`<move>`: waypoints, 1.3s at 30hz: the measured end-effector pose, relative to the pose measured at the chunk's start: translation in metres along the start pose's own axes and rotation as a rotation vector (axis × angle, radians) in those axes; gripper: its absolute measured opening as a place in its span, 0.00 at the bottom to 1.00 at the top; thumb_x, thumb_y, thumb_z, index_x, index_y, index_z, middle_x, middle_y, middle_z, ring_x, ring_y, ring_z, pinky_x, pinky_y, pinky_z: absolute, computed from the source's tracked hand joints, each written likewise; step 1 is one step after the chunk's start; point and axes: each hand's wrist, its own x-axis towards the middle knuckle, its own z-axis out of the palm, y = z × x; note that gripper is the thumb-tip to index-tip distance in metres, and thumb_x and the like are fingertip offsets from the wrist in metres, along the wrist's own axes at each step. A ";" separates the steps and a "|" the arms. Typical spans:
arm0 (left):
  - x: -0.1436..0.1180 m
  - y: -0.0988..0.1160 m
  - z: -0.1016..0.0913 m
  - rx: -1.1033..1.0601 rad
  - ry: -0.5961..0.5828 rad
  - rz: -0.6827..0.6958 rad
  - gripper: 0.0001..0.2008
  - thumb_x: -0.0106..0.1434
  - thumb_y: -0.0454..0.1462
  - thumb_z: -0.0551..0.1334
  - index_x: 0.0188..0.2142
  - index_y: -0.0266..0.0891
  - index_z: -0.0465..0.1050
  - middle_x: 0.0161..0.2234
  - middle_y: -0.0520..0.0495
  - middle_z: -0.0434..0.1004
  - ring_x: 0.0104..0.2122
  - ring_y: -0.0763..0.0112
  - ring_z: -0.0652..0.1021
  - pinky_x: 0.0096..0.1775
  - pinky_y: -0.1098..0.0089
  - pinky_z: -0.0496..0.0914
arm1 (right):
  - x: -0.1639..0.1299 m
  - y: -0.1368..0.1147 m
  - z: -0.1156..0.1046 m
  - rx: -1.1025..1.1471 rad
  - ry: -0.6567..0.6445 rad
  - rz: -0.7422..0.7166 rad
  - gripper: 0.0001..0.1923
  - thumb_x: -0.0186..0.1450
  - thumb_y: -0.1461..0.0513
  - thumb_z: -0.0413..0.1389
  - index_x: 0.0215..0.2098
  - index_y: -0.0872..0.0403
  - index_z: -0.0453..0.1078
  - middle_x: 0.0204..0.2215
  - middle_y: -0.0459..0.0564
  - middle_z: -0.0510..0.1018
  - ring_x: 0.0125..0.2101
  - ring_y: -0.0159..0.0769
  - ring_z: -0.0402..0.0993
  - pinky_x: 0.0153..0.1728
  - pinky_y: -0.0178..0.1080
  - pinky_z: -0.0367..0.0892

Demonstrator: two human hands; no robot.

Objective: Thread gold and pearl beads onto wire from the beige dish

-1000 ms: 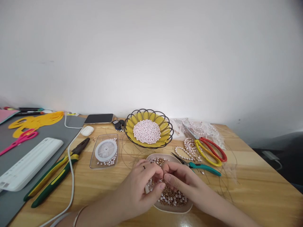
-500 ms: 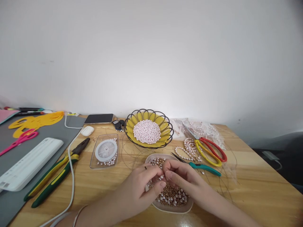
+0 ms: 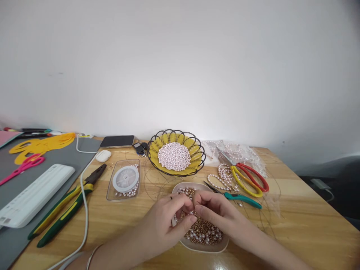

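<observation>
Both hands hover over a pale bowl (image 3: 194,249) heaped with pearly and bronze-coloured beads (image 3: 203,229). My left hand (image 3: 171,217) comes in from the left, its thumb and index finger curled toward each other at the bowl's middle. Opposite it, my right hand (image 3: 216,212) has thumb and index finger pinched together, the tips close to the left fingertips. Whatever sits between the fingertips is too small to make out. Behind the bowl stands a yellow woven basket (image 3: 197,152) with a black looped rim, holding many small pinkish pearl beads (image 3: 174,155).
Right of the bowl lie teal-handled pliers (image 3: 243,200), red-and-yellow scissors (image 3: 249,178) and pearl strands (image 3: 225,176). To the left are a clear box (image 3: 109,193) with a spool (image 3: 125,179), green-yellow pliers (image 3: 67,206), a white cable (image 3: 86,210), a power strip (image 3: 39,195) and a phone (image 3: 117,141).
Hardly anything differs. The right thumb has shifted slightly, and the whole view has slid by a few pixels; both hands stay over the bowl.
</observation>
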 end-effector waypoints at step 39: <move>-0.002 -0.001 0.001 -0.121 -0.141 -0.117 0.13 0.72 0.40 0.54 0.31 0.39 0.69 0.27 0.46 0.81 0.23 0.71 0.76 0.27 0.73 0.68 | 0.002 0.004 -0.002 0.172 -0.010 0.049 0.23 0.65 0.45 0.62 0.28 0.52 0.64 0.22 0.41 0.64 0.22 0.28 0.55 0.24 0.35 0.48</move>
